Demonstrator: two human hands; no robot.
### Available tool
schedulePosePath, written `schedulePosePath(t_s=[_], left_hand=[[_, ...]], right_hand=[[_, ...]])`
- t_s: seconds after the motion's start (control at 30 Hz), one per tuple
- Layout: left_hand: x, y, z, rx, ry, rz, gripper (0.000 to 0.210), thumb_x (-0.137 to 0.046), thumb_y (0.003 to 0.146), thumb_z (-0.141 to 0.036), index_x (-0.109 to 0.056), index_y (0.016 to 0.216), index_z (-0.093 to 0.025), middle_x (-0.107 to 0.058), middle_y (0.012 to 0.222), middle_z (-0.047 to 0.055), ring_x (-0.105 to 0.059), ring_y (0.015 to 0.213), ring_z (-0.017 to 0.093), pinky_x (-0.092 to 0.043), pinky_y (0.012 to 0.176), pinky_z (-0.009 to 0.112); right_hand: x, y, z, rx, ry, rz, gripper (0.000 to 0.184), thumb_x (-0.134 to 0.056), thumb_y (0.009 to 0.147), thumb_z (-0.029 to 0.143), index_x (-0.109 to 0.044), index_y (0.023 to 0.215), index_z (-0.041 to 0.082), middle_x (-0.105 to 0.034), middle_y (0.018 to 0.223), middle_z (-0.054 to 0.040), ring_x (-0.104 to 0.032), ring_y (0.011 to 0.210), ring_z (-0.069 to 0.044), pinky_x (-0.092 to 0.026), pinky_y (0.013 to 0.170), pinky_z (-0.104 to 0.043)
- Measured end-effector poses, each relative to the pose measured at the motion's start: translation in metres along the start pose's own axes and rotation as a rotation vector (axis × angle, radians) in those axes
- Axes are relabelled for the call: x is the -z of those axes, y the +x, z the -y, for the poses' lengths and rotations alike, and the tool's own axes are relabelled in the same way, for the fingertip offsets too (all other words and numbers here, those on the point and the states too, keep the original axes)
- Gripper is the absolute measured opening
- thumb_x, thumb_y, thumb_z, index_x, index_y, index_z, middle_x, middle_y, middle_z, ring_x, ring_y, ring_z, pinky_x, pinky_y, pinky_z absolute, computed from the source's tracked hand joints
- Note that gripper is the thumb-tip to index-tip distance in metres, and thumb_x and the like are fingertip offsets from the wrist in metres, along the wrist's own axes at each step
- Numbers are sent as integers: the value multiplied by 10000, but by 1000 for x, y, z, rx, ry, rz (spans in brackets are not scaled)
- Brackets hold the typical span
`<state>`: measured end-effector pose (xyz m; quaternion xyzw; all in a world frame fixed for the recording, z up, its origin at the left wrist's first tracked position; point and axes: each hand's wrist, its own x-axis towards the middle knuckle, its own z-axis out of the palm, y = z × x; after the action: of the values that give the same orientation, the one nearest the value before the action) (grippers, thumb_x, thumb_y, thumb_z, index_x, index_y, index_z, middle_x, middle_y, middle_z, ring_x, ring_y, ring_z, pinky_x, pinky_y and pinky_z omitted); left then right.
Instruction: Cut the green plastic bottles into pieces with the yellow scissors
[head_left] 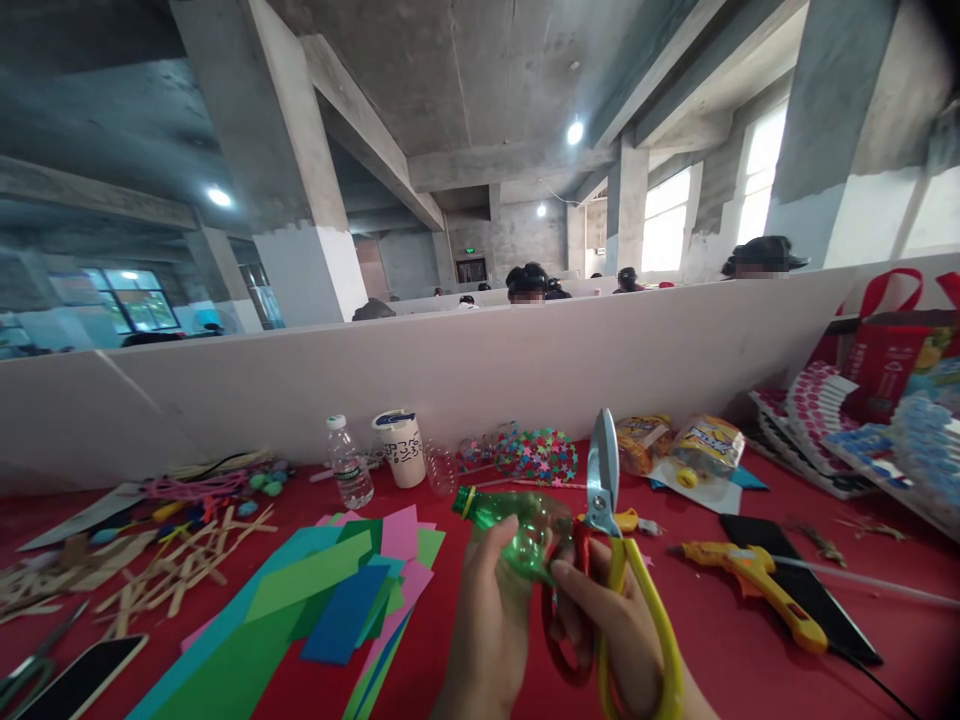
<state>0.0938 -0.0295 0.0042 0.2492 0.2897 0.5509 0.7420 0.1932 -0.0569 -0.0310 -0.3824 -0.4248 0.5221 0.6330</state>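
Note:
In the head view, my left hand [491, 610] is closed around a translucent green plastic bottle [525, 525]. The bottle lies tilted, its green-capped neck pointing left, and its right end is partly hidden by my fingers. My right hand [611, 610] grips a pair of scissors [602, 475] with wide metal blades pointing up. One yellow handle loop shows at the outer side, and a red loop hangs between my hands. The right thumb and fingers meet at the bottle's right end, touching or very near it.
Coloured paper sheets [262, 610] and wooden sticks [180, 575] lie left on the red table. Behind stand a water bottle [349, 465], a cup [401, 450] and star sequins [536, 455]. A yellow glue gun [757, 580] lies right. A white partition [465, 380] runs along the back.

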Motion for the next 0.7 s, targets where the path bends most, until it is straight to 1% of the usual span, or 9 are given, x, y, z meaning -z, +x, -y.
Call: schedulePosePath(t_s=[0.13, 0.23, 0.3, 0.37, 0.43, 0.5, 0.53, 0.6, 0.7], left_hand=[[0, -1, -2, -26, 9, -11, 155, -732, 619, -236, -589, 627, -177, -664, 636, 29, -685, 815, 268, -520, 715, 334], [4, 1, -2, -107, 29, -7, 127, -688, 563, -126, -606, 644, -178, -656, 652, 8, -680, 820, 255, -516, 721, 326], [7, 2, -2, -133, 30, -21, 150, -657, 544, -91, -620, 657, -181, -654, 658, 1, -677, 844, 251, -512, 734, 320], [8, 2, -3, -129, 37, 3, 167, -662, 575, -97, -655, 718, -183, -679, 710, 12, -672, 891, 255, -508, 763, 322], [8, 2, -3, -122, 65, 60, 255, -683, 638, -134, -698, 887, -186, -720, 850, 41, -664, 948, 263, -502, 800, 333], [8, 1, -1, -144, 112, 105, 371, -702, 693, -179, -683, 1064, -195, -726, 982, 68, -658, 988, 269, -494, 823, 338], [8, 2, 0, -168, 139, 113, 401, -710, 716, -202, -665, 1114, -200, -722, 1019, 77, -657, 994, 269, -492, 825, 336], [10, 3, 5, -224, 195, 104, 390, -718, 754, -248, -643, 1134, -206, -717, 1043, 81, -662, 981, 258, -491, 815, 327], [13, 8, 5, -269, 278, 36, 320, -735, 763, -309, -638, 1048, -199, -726, 984, 75, -679, 904, 235, -498, 752, 300]], right_hand=[[-3, 0, -11, -20, 7, 6, 426, -666, 808, 559, -504, 604, 222, -491, 365, 70, -392, 286, -79, -310, 307, -195], [-3, 1, -15, -30, -3, 23, 467, -660, 822, 516, -483, 512, 214, -452, 336, 68, -375, 276, -66, -285, 310, -191], [-4, 0, -15, -34, -7, 35, 465, -655, 826, 503, -478, 505, 216, -437, 329, 73, -376, 273, -67, -283, 313, -191], [-4, -1, -12, -33, -11, 44, 448, -653, 821, 514, -478, 530, 223, -447, 337, 75, -381, 276, -70, -287, 315, -192], [-5, -2, -8, -34, -22, 46, 453, -651, 812, 545, -474, 540, 229, -465, 341, 68, -389, 281, -76, -299, 317, -196], [-4, -2, -4, -45, -40, 42, 453, -650, 797, 578, -488, 557, 230, -484, 348, 62, -397, 279, -82, -316, 315, -201], [-4, -2, -2, -53, -51, 41, 452, -648, 793, 588, -496, 564, 230, -488, 349, 60, -407, 279, -87, -321, 312, -202], [-3, -1, 0, -61, -79, 43, 446, -635, 797, 594, -509, 577, 227, -500, 361, 55, -429, 283, -95, -321, 307, -201], [0, -1, 2, -68, -130, 55, 434, -585, 836, 571, -519, 588, 222, -487, 365, 55, -422, 288, -94, -307, 306, -200]])
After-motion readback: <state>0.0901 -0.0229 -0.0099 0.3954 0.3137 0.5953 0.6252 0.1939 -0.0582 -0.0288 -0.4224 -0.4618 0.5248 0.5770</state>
